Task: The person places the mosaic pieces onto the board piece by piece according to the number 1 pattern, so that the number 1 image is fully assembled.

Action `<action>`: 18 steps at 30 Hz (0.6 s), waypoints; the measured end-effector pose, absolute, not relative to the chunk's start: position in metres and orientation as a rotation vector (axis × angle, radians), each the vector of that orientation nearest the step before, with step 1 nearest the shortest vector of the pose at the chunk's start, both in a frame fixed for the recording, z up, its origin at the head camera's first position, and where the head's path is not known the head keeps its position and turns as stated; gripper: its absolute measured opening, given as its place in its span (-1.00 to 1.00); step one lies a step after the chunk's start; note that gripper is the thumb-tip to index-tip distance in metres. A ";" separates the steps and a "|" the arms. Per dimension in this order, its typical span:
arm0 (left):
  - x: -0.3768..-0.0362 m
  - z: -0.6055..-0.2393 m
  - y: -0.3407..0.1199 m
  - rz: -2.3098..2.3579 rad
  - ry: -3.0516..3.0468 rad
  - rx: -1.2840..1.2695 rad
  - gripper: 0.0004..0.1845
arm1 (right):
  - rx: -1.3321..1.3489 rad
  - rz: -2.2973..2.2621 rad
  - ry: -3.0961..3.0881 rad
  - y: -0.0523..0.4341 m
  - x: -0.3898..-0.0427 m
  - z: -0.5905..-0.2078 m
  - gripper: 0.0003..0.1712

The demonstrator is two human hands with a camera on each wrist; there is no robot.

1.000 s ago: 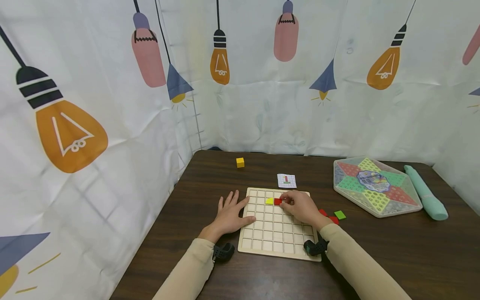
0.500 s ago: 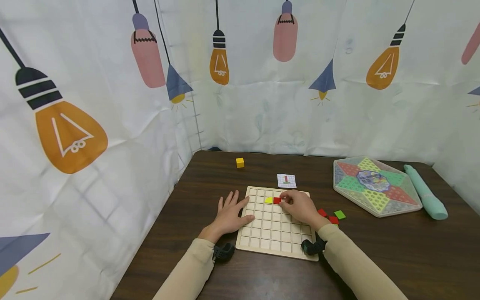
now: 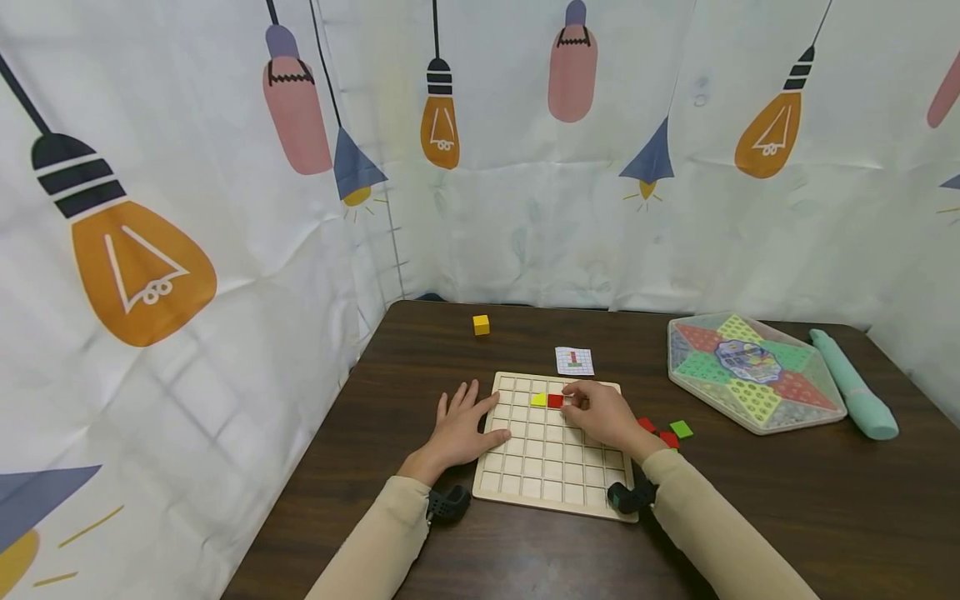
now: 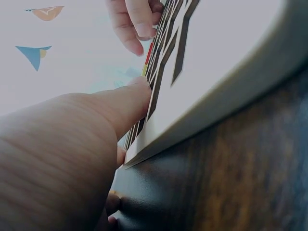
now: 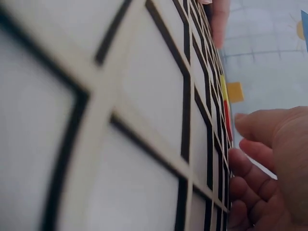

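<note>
head view: right hand [image 3: 606,415] seemingly beside red tile [image 3: 555,402]

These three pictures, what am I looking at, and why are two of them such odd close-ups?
No machine here: a person in beige sleeves works with bare hands at a dark wooden table. The wide picture comes from a camera on the person's head. The two close-ups come from cameras strapped to each wrist, so they skim low across the pale wooden grid board.

The left hand lies flat with its fingers on the board's left edge. The right hand has its fingertips at a red square tile sitting in the grid beside a yellow square tile; whether its grip is closed on the tile is unclear.

Also on the table: a small pattern card, a yellow cube, loose red and green tiles, a hexagonal game box and a mint-green roll.
</note>
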State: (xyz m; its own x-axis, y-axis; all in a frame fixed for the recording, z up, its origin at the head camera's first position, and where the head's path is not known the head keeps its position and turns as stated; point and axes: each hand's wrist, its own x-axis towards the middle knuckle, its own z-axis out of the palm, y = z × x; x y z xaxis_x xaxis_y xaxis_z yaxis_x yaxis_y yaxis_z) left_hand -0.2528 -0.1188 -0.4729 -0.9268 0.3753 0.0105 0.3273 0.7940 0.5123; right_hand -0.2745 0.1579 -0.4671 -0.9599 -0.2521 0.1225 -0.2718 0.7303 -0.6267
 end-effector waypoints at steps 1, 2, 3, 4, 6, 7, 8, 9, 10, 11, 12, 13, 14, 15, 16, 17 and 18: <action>-0.253 -0.473 -0.119 0.797 2.891 0.566 -0.23 | 0.440 1.071 -2.898 0.159 -0.274 -0.466 -0.66; -0.254 -0.474 -0.118 0.792 2.895 0.565 -0.23 | 0.447 1.081 -2.898 0.160 -0.273 -0.466 -0.65; -0.254 -0.475 -0.118 0.789 2.897 0.564 -0.23 | 0.452 1.096 -2.897 0.162 -0.272 -0.465 -0.64; -0.255 -0.475 -0.118 0.781 2.899 0.562 -0.23 | 0.451 1.113 -2.896 0.163 -0.270 -0.465 -0.63; -0.255 -0.476 -0.118 0.782 2.902 0.561 -0.22 | 0.449 1.144 -2.886 0.166 -0.267 -0.463 -0.62; -0.255 -0.477 -0.118 0.784 2.904 0.563 -0.22 | 0.440 1.158 -2.880 0.168 -0.264 -0.462 -0.61; -0.255 -0.477 -0.118 0.786 2.902 0.563 -0.22 | 0.438 1.169 -2.870 0.169 -0.262 -0.461 -0.61; -0.255 -0.476 -0.117 0.789 2.901 0.563 -0.22 | 0.418 1.186 -2.861 0.171 -0.259 -0.460 -0.61; -0.254 -0.476 -0.117 0.792 2.902 0.564 -0.22 | 0.406 1.197 -2.851 0.172 -0.256 -0.459 -0.61; -0.254 -0.476 -0.117 0.803 2.902 0.565 -0.22 | 0.390 1.206 -2.838 0.174 -0.253 -0.459 -0.61; -0.254 -0.476 -0.117 0.811 2.901 0.566 -0.22 | 0.374 1.215 -2.826 0.176 -0.250 -0.458 -0.61; -0.253 -0.475 -0.117 0.814 2.901 0.569 -0.22 | 0.361 1.226 -2.809 0.178 -0.248 -0.458 -0.62; -0.253 -0.475 -0.117 0.819 2.900 0.568 -0.22 | 0.348 1.231 -2.794 0.180 -0.245 -0.458 -0.63; -0.253 -0.475 -0.117 0.822 2.902 0.568 -0.22 | 0.333 1.238 -2.780 0.183 -0.243 -0.458 -0.64; -0.253 -0.475 -0.117 0.825 2.904 0.567 -0.22 | 0.328 1.237 -2.760 0.187 -0.241 -0.459 -0.65; -0.253 -0.475 -0.118 0.827 2.904 0.567 -0.22 | 0.315 1.243 -2.739 0.190 -0.239 -0.459 -0.66; -0.253 -0.474 -0.118 0.825 2.905 0.566 -0.22 | 0.306 1.250 -2.717 0.195 -0.237 -0.459 -0.67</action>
